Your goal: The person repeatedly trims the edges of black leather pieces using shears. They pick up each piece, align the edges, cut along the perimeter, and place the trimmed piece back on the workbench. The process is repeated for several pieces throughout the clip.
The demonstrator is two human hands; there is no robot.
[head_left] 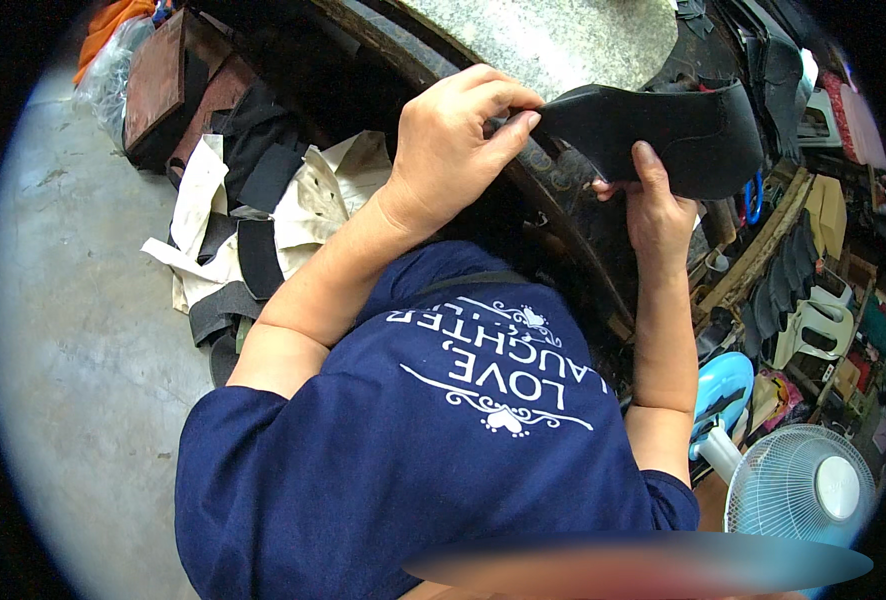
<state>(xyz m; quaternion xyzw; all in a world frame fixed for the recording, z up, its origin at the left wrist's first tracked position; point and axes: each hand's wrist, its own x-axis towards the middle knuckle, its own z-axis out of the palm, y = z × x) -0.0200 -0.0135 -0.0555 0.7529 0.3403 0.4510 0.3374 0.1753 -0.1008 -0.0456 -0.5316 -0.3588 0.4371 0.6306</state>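
Note:
A curved black leather piece, shaped like part of a shoe upper [698, 135], is held up between my two hands, in front of the workbench. It is narrow at its left end and broad at its right, with a faint seam line. My left hand [463, 135] pinches the narrow tip between thumb and fingers. Under the lower edge, my right hand [658, 210] grips the piece with the thumb flat on its face; most of those fingers are hidden behind it.
A speckled grey slab [553, 40] lies on the dark workbench. More black pieces [768, 70] hang at the right. Cream and black scraps [263, 220] lie by a reddish-brown box [158, 85] on the left. A blue fan [798, 485] and a pale plastic chair [813, 335] stand at the right.

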